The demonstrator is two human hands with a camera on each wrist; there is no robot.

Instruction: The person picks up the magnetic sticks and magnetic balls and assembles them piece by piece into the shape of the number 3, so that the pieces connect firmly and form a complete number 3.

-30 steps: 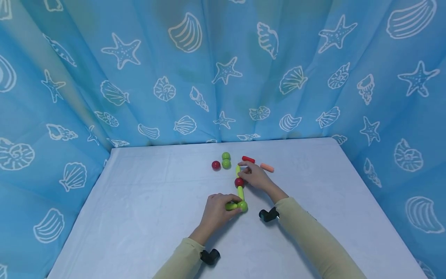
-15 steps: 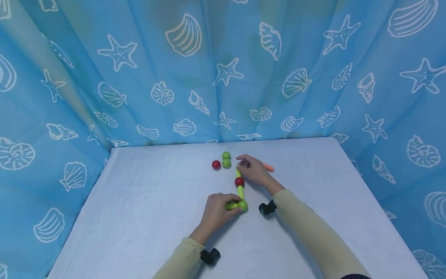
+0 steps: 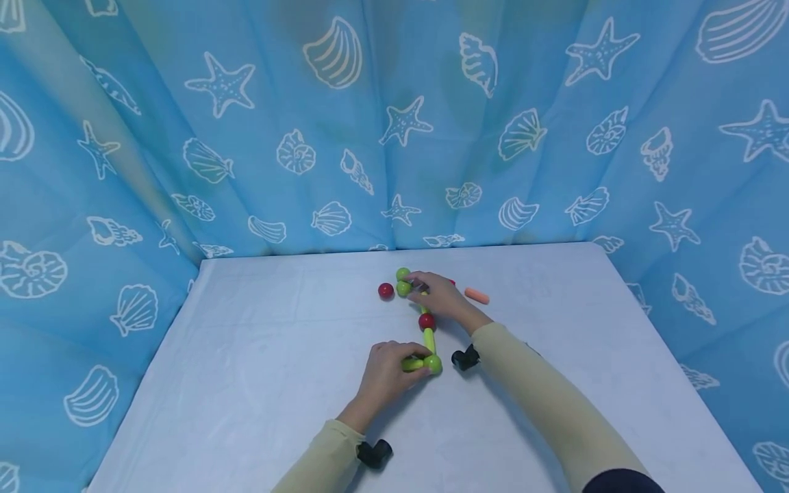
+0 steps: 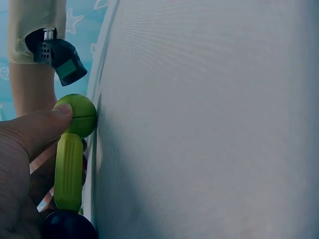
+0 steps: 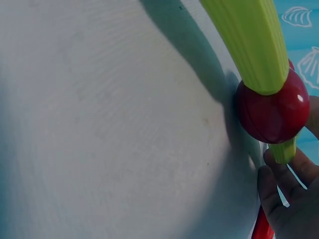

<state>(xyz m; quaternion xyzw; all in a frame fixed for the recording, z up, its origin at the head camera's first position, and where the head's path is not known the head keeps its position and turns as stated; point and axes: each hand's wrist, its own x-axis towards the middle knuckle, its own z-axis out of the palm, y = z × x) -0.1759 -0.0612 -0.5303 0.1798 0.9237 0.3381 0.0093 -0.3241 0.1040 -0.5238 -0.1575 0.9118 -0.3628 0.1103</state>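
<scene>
My left hand [image 3: 385,373] holds a chain of toy balls and rods at a green ball [image 3: 433,364], its thumb pressed on that ball. A yellow-green rod [image 4: 69,172] runs from this ball to a dark blue ball [image 4: 70,226], which my hand hides in the head view. Another yellow-green rod [image 3: 429,339] leads away to a red ball [image 3: 427,322]; a further rod [image 5: 283,151] extends beyond it. My right hand [image 3: 445,298] reaches over that far rod, thumb and index finger spread beside a loose green ball [image 3: 403,288].
A second loose green ball [image 3: 403,274] touches the first at the back. To their left lies a loose red ball [image 3: 385,292]. An orange rod [image 3: 477,296] and a mostly hidden red rod [image 5: 261,224] lie right of my right hand. A patterned curtain [image 3: 357,137] surrounds the white table.
My right hand has moved left from the chain's far rod to the loose green balls. My left hand keeps its hold, and the chain stays in place.
</scene>
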